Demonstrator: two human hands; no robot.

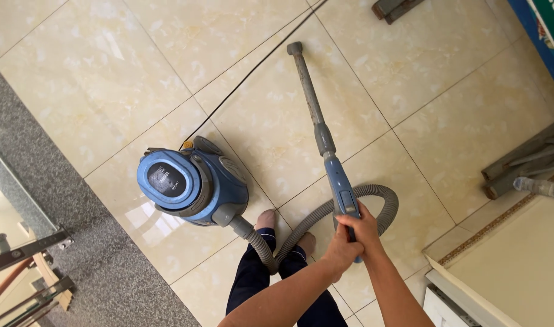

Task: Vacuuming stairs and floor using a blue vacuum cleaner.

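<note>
Glossy cream tiled floor (410,79) fills most of the view, with the blue canister vacuum cleaner (192,181) as the landmark, lying on the tiles left of centre. A grey speckled stone strip (77,242) runs past the canister's far left side. A thin black power cord (253,69) leads away from the canister's top edge toward the upper frame. From the canister's lower right a grey ribbed hose (380,200) loops right and back up to the blue wand handle (343,194); a grey metal tube (307,91) extends from it, up and right of the canister. The tube's end looks bare, no floor head fitted, so cleaning seems not properly begun, though the machine is laid out and hose connected. The person's left hand (342,251) and right hand (363,227) are both closed around the lower handle, right of the canister, touching each other. Two bare feet (266,219) stand just below the canister's hose port. A clear plastic bottle (540,186) lies far right. Whether the cord is plugged in cannot be told; its far end is cut off. Metal frames at both edges are partly cropped.
</note>
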